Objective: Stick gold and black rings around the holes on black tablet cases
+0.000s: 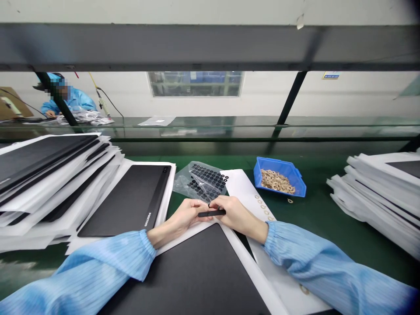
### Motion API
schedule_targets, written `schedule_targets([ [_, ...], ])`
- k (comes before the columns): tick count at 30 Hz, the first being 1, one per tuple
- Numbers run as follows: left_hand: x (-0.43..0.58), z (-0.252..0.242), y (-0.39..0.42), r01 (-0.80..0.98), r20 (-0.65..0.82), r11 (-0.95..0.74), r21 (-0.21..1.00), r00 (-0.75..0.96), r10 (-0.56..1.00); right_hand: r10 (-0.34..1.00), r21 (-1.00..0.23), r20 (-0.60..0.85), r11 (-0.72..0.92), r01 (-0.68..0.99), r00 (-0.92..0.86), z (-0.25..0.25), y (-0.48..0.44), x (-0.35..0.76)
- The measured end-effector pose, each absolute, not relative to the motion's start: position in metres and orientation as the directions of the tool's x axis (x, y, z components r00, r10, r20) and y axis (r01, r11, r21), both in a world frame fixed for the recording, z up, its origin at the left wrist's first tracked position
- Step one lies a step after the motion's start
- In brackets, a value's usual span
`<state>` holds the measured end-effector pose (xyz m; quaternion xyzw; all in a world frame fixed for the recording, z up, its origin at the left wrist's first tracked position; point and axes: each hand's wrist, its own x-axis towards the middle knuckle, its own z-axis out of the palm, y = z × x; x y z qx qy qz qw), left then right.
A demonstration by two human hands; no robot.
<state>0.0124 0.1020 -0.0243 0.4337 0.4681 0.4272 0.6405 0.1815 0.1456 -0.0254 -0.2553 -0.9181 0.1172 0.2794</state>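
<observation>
Both my hands meet at the centre, over the top corner of a dark panel [197, 275]. My right hand [236, 214] is closed around a slim black pen-shaped tool [211, 213], which lies level across the fingers. My left hand [188, 215] is closed too, its fingertips pressed up against those of the right; whatever they pinch is hidden. Just beyond the hands is a clear plastic sheet [185, 181] bearing rows of small black rings [210, 175]. Beside my right hand a white sheet [239, 181] carries several beige rings [264, 208].
A blue bin [298, 177] of loose beige rings stands at the right; one ring [290, 201] lies outside it. Black panels [127, 197] interleaved with white sheets are stacked left, another stack [370, 197] right. A shelf [210, 46] spans overhead. A co-worker [78, 103] sits behind.
</observation>
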Motion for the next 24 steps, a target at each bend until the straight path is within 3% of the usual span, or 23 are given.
schedule_targets([
  [5,0.012,-0.025,0.101,-0.192,-0.222,0.260,0.946,0.199,0.954,0.494,-0.271,0.473,0.870,0.413,-0.730,-0.029,0.142,0.183],
  [13,0.012,-0.025,0.099,-0.272,-0.164,0.229,0.935,0.243,0.956,0.338,-0.022,0.523,0.923,0.385,-0.782,-0.038,0.133,0.188],
  [24,0.012,-0.033,0.101,-0.349,-0.156,0.230,0.908,0.226,0.962,0.207,0.088,0.561,0.948,0.306,-0.801,-0.034,0.134,0.195],
])
